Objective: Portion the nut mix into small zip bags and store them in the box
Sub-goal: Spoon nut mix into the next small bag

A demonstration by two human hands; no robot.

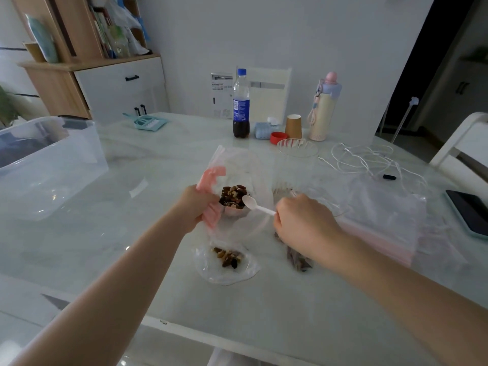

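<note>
My left hand (196, 204) grips the zip bag (235, 180), nut mix (233, 196) inside. My right hand (301, 220) pinches the white spoon (254, 204), bowl empty, at its mouth.

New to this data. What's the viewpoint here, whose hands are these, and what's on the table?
There is no robot: one wide-angle camera worn on a person's head looks down at their own bare hands. The left hand grips a pink-topped zip bag with nut mix in it. The right hand holds a white plastic spoon at the bag's mouth. A second bag with nuts lies nearer on the pale table. A clear storage box stands at the left, spare bags lie at the right, and a cola bottle stands behind.
</note>
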